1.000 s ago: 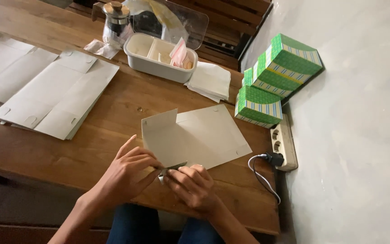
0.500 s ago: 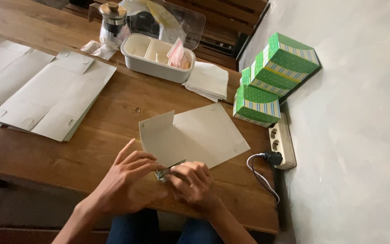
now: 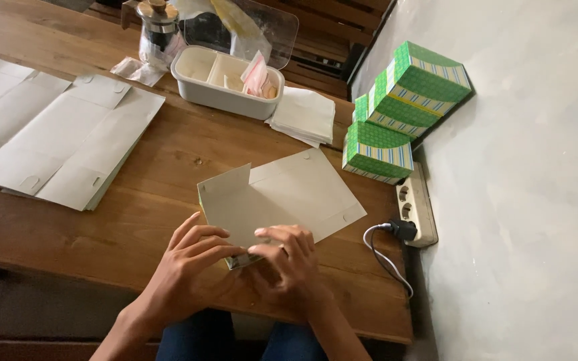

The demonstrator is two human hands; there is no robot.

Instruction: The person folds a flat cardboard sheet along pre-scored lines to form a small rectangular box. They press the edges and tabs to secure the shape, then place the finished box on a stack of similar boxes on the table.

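Pinched together at the near table edge: left hand (image 3: 192,267) and right hand (image 3: 289,267), both grips clamped on the near corner of a flat grey carton blank (image 3: 282,197). Stretched away toward the far right, beside green boxes (image 3: 396,107).

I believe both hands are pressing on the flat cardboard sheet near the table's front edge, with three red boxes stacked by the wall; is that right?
Not quite: the head view shows the boxes by the wall are green with striped sides, not red. The rest holds: the left hand and right hand both press on the flat cardboard sheet near the front edge of the table.
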